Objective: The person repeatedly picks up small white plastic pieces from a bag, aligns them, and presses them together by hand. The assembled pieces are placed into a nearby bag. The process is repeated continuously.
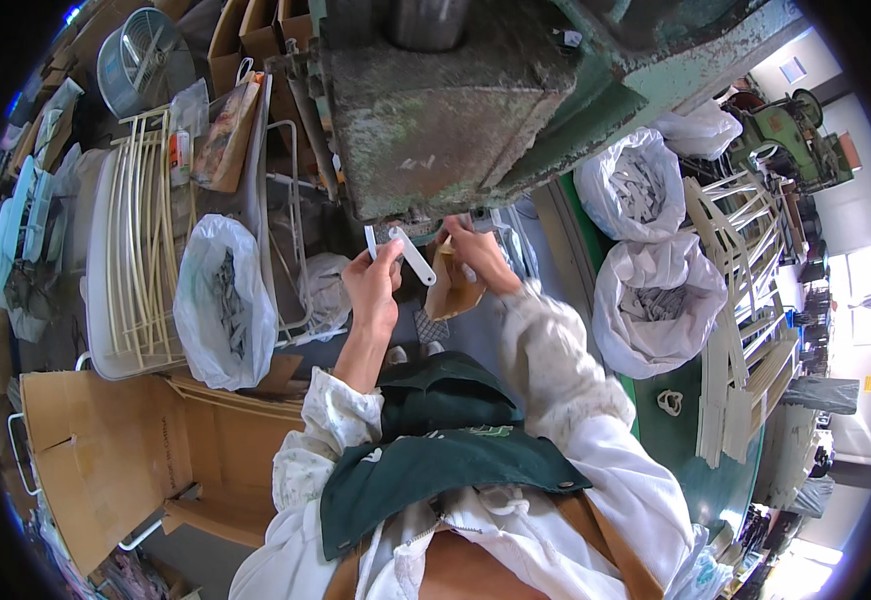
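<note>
White strip (415,258) in my left hand (373,285), just below the green press (445,150).

Strip is slim, round-ended, holed near its lower tip; I judge it light, stiff, perhaps slick, unlikely to break, best pinched by its flat edges, clear of the press. Left thumb and fingers close on it; right hand (480,255) is curled near the press's underside, fingertips hidden, so grip cannot be told. Below the right hand: an open brown carton (445,300), contents unclear. To my left, a white bag (195,330) of grey strips, then a clear bin (103,260) with cream rods. To my right, two white bags (655,345) (592,178) hold greyish pieces.
</note>
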Action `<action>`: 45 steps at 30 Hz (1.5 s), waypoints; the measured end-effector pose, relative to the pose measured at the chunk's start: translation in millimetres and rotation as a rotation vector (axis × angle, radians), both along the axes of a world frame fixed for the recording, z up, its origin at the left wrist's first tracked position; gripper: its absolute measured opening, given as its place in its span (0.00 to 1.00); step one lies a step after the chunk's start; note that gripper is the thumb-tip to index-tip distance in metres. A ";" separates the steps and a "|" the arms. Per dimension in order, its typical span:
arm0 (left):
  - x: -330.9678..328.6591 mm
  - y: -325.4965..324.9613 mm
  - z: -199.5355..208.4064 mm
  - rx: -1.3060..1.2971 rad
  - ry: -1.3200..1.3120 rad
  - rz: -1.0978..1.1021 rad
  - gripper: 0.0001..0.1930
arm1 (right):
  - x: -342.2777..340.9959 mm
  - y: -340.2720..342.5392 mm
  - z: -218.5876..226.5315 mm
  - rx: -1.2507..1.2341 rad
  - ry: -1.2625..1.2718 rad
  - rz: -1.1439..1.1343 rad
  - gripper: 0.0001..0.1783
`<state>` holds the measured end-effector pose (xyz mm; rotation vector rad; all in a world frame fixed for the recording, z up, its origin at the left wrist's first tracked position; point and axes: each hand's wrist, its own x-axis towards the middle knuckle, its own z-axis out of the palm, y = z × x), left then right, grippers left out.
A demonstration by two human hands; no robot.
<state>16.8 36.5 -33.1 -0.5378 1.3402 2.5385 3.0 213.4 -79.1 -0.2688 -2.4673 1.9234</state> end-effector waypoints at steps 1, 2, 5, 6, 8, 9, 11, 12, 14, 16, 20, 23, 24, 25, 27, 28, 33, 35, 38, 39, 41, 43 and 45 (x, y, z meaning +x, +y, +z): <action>2.1 -0.4 -3.4 0.001 -0.013 -0.009 0.03 | -22.2 6.1 -39.3 0.278 0.211 0.054 0.15; 3.1 1.5 -6.8 -0.004 -0.019 -0.011 0.04 | -44.6 12.4 -79.7 0.573 0.427 0.045 0.14; 1.6 7.7 -4.5 0.010 -0.002 -0.056 0.05 | -98.0 24.4 -160.4 0.767 0.410 0.042 0.13; 4.4 -0.6 -6.1 -0.014 -0.020 -0.056 0.06 | -98.3 8.4 -152.2 0.739 0.247 0.085 0.13; 9.8 -7.7 -3.9 -0.053 -0.021 -0.049 0.06 | -103.0 -3.4 -141.7 0.736 0.147 0.119 0.13; 11.1 -10.5 -2.5 -0.073 -0.021 -0.048 0.07 | -103.3 -7.5 -136.1 0.731 0.120 0.128 0.13; 14.9 -13.1 -2.9 -0.099 -0.010 -0.051 0.07 | -104.6 -6.9 -130.9 0.720 0.096 0.139 0.12; 17.1 -15.7 -3.8 -0.129 -0.005 -0.055 0.06 | -104.9 -6.9 -128.3 0.712 0.086 0.144 0.12; 20.4 -19.1 -3.9 -0.170 0.008 -0.079 0.06 | -106.2 -4.7 -122.3 0.697 0.075 0.147 0.12; 23.9 -20.8 -1.9 -0.191 0.018 -0.117 0.07 | -104.6 -1.2 -116.4 0.672 0.066 0.155 0.13; 27.5 -24.5 0.3 -0.127 0.059 -0.180 0.09 | -103.4 4.9 -103.0 0.600 0.063 0.149 0.13; 27.5 -25.4 -3.4 -0.035 0.093 -0.193 0.12 | -99.7 6.7 -87.0 0.517 0.063 0.130 0.13; 28.5 -25.9 -9.4 -0.003 0.102 -0.192 0.13 | -96.2 8.3 -80.7 0.474 0.062 0.124 0.13; 29.6 -28.2 -13.2 0.030 0.113 -0.186 0.14 | -88.7 7.3 -67.3 0.405 0.046 0.123 0.14; 30.4 -30.3 -9.5 -0.086 0.137 -0.208 0.14 | -61.5 3.2 -11.0 0.190 -0.103 0.151 0.14; 30.7 -30.3 -8.4 -0.140 0.151 -0.208 0.13 | -45.1 -1.0 22.7 0.078 -0.179 0.174 0.14; 30.9 -36.9 -8.1 -0.275 0.178 -0.209 0.10 | -15.3 -18.7 67.2 -0.090 -0.018 0.226 0.12; 29.2 -40.6 -2.1 -0.250 0.176 -0.180 0.09 | -18.4 -17.8 57.2 -0.098 0.032 0.246 0.10; 26.2 -46.7 -2.1 -0.214 0.175 -0.158 0.10 | -16.2 -20.5 55.3 -0.144 0.017 0.265 0.10; 25.3 -48.3 -2.0 -0.210 0.173 -0.158 0.10 | -17.0 -22.4 58.1 -0.095 -0.081 0.250 0.11; 21.9 -47.9 0.3 -0.200 0.174 -0.167 0.10 | -20.8 -24.0 49.0 -0.039 0.056 0.227 0.13; 19.2 -46.9 4.8 -0.214 0.215 -0.176 0.10 | -23.2 -26.8 30.8 0.027 0.379 0.236 0.16; 17.3 -44.0 13.8 -0.230 0.247 -0.193 0.10 | -14.7 -21.3 41.8 0.194 0.401 0.272 0.19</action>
